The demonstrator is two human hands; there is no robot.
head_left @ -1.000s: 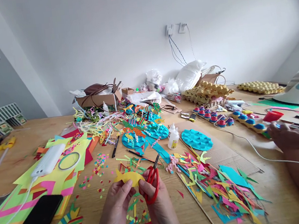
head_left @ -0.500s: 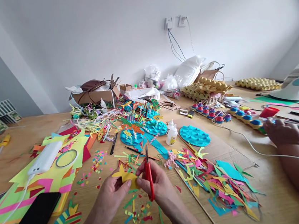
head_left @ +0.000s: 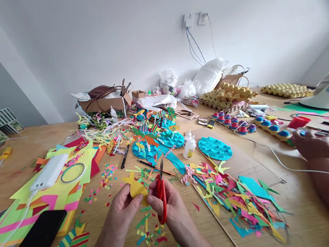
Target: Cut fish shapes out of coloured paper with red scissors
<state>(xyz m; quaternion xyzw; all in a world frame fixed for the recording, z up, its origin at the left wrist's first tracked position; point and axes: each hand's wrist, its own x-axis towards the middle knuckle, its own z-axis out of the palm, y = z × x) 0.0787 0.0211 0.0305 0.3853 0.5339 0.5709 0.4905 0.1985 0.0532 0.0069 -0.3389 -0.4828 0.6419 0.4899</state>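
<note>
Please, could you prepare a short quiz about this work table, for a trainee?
1. Multiple choice: What holds the red scissors?
A) the left hand
B) the right hand
2. True or false: the black phone lies to the left of the two striped paper fish.
3. Fill in the blank: the yellow paper cut-out is shaped like a ____.
Key: 1. B; 2. true; 3. fish

One black phone [head_left: 35, 241]. Two stripy fish [head_left: 69, 246] just beside it. Farther right of it: one red cup [head_left: 298, 122] and one pair of red scissors [head_left: 161, 197].
</note>
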